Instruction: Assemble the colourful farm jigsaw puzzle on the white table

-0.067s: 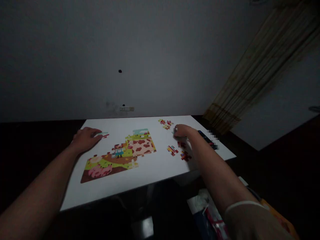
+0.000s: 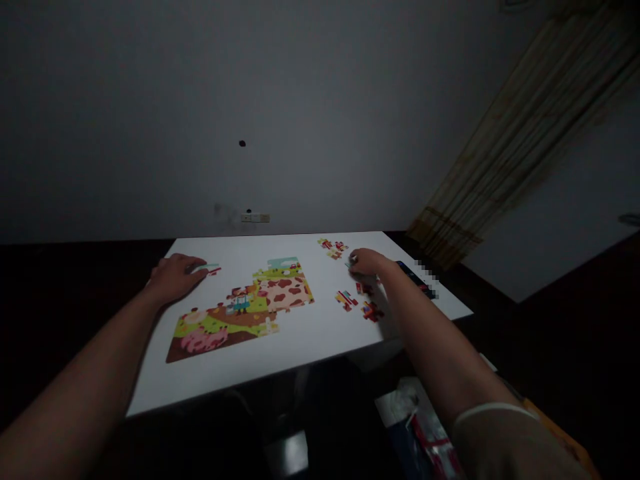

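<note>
- White table (image 2: 310,333), brightly lit in a dim room, carries a cardboard jigsaw in farm colours.
- The joined puzzle (image 2: 240,310) lies flat in the middle of the table, between my two hands. It shows a spotted cow, a pink pig and green fields.
- My left hand (image 2: 173,277) rests palm down to the left of the puzzle, fingers relaxed and not clenched. Its fingertips touch a teal and red piece (image 2: 210,269) lying just apart from the puzzle's upper left edge. I judge the hand is pinning that piece to the table rather than lifting it.
- My right hand (image 2: 367,262) reaches out to the right of the puzzle, knuckles up, fingers curled down onto a small pale piece (image 2: 349,264). It is too blurred to tell whether I pinch it or only touch it.
- Red loose pieces (image 2: 346,300) lie scattered just beside my right wrist, and a far cluster (image 2: 333,248) sits beyond the fingertips. They seem kept on this side so my right hand can reach them.
- A dark flat object (image 2: 415,277) lies near the table's right edge, behind my right forearm.
</note>
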`<state>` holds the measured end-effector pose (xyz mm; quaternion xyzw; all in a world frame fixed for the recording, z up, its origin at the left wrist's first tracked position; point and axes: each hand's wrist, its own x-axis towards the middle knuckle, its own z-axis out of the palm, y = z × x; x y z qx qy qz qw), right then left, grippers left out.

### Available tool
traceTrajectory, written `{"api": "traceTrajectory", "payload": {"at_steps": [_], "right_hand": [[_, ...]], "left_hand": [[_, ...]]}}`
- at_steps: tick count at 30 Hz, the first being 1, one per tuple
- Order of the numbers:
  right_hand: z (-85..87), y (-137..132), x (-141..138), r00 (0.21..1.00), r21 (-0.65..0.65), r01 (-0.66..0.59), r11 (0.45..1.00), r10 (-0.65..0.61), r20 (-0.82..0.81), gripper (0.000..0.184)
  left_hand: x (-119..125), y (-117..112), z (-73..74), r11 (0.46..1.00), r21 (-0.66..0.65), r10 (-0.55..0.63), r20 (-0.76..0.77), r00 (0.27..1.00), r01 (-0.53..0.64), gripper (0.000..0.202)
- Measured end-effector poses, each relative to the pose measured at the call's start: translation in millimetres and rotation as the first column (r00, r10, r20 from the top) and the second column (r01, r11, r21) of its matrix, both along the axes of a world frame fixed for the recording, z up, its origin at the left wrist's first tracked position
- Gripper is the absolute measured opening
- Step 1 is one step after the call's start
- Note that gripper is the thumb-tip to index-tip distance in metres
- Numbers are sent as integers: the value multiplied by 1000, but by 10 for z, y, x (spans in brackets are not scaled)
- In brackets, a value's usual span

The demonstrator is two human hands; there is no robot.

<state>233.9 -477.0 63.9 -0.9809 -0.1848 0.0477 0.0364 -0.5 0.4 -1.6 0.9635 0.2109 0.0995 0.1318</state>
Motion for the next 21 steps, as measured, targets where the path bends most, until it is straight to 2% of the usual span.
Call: {"api": "traceTrajectory", "payload": {"at_steps": [6,11,13,15,18,20,21], "right_hand": [[-146,-154,49,996,137,-78,988,83,-36,57],[-199,-302,103,992,229,-124,966,123,17,43],[-214,-303,72,993,322,-120,939,107,58,39],[-240,-237,-35,995,474,-96,875,75,64,36],[-316,-10,-370,998,729,-68,681,58,38,40],[-390,204,-678,996,836,-50,547,89,1,51],[-430,322,-837,992,861,-18,509,116,-48,54]], "left_hand": [[20,53,-51,1000,12,-13,21,1000,13,65],[57,104,-96,999,48,-8,6,1000,7,65],[67,118,-116,998,65,-3,-10,1000,4,65],[72,129,-131,997,76,0,-14,1000,1,65],[72,134,-136,996,87,6,-9,1000,-5,61],[68,129,-130,995,101,5,-10,1000,-4,59],[65,124,-125,994,112,1,-14,1000,1,59]]}}
